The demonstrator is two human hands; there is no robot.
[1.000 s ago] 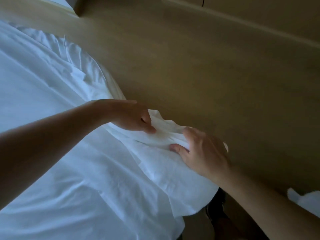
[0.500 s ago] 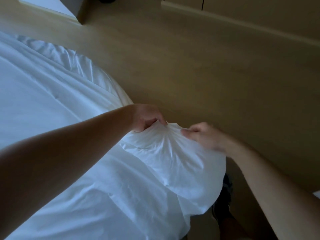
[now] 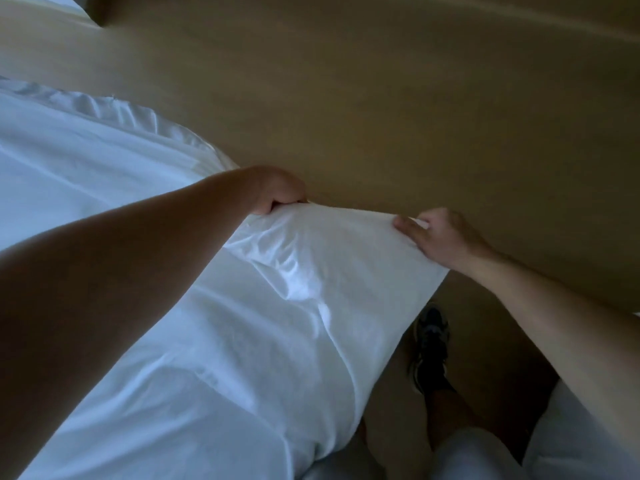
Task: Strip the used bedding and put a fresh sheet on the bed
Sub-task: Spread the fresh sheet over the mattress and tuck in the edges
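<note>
The white sheet (image 3: 298,306) is spread over the bed (image 3: 62,161) and is drawn out past the bed's near right corner, where its edge is lifted off the mattress and held taut between the two hands. A bunched fold of that edge is gripped in the left hand (image 3: 277,195), whose fingers are curled tightly into a fist around the cloth, knuckles turned up. The same edge, further to the right, is pinched by the right hand (image 3: 441,237): the thumb is laid flat on top of the fabric and the other fingers are curled behind it. Both forearms are stretched forward and are bare, the left one crossing above the sheet on the bed, the right one reaching in from beyond the bed's side. Along the bed's far edge the sheet is seen rumpled. A tan floor (image 3: 398,109) is seen past the corner, and a dark shoe (image 3: 429,344) is planted on it just beside the hanging cloth.
</note>
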